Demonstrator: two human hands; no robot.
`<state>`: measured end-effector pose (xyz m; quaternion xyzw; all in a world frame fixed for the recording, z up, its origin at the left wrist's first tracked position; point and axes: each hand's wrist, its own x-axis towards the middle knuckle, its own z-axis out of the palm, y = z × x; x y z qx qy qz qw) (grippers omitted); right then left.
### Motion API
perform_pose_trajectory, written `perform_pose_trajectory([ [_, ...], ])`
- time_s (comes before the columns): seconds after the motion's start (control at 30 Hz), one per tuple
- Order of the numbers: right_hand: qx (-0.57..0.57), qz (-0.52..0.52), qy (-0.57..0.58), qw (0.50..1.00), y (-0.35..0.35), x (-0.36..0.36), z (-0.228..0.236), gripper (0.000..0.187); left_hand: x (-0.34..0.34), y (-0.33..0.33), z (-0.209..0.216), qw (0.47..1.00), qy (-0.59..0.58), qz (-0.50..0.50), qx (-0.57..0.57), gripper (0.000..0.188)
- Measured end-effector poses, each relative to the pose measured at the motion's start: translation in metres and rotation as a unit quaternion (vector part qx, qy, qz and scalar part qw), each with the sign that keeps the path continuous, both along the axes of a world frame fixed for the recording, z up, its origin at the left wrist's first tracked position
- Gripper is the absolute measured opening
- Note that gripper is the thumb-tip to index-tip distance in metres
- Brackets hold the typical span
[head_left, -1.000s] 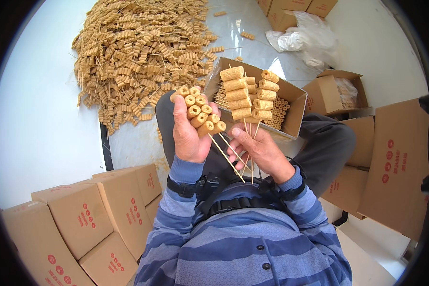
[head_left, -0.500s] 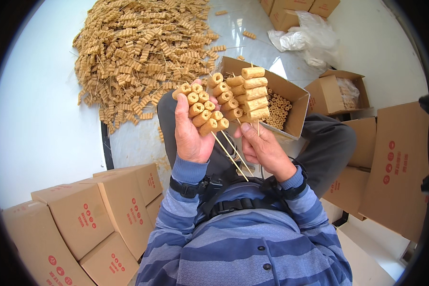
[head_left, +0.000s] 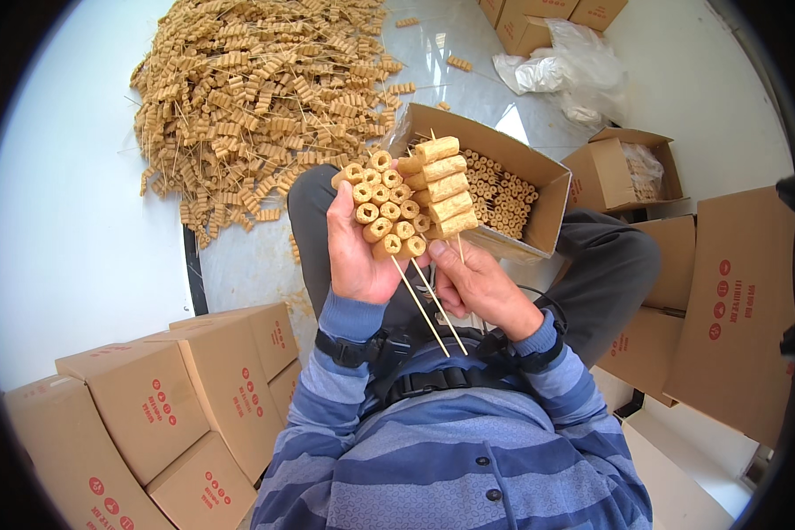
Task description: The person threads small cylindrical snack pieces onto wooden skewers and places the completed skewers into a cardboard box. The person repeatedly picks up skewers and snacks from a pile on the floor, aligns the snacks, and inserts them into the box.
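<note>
My left hand (head_left: pixel 355 261) is closed round a bundle of skewers (head_left: pixel 386 205) threaded with tan, hollow roll-shaped food pieces; their round ends face up toward me. Two bare sticks stick out below it toward my lap. Pinched by its bare stick in my right hand (head_left: pixel 483 281) is another skewer (head_left: pixel 450 190) with several rolls, held upright against the bundle's right side. Other rolls behind it are partly hidden. Just beyond my hands stands an open cardboard box (head_left: pixel 549 199), with many packed skewers (head_left: pixel 503 196) showing their ends inside.
A large heap of loose skewers (head_left: pixel 238 106) covers the floor at far left. Closed cartons (head_left: pixel 141 389) are stacked at near left, more cartons (head_left: pixel 724 300) at right. Clear plastic bags (head_left: pixel 565 75) and a smaller open box (head_left: pixel 609 172) sit at far right.
My right hand has brought its skewers leftward, close against the bundle in my left hand. The bundle has tipped so its roll ends face me more.
</note>
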<state>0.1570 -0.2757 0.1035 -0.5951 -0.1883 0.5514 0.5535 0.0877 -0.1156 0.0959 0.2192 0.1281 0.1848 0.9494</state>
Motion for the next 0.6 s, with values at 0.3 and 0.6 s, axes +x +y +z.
perform_pose_trajectory([
  [0.3, -0.029, 0.039, 0.058, 0.997, -0.007, 0.004, 0.005, 0.049, -0.001, -0.004, -0.008, 0.998, -0.027, -0.053, 0.019, 0.065],
  [0.6, -0.164, -0.038, -0.444, 0.88, -0.015, 0.026, -0.002, 0.034, -0.002, 0.011, -0.016, 1.0, -0.011, -0.003, 0.029, 0.074],
])
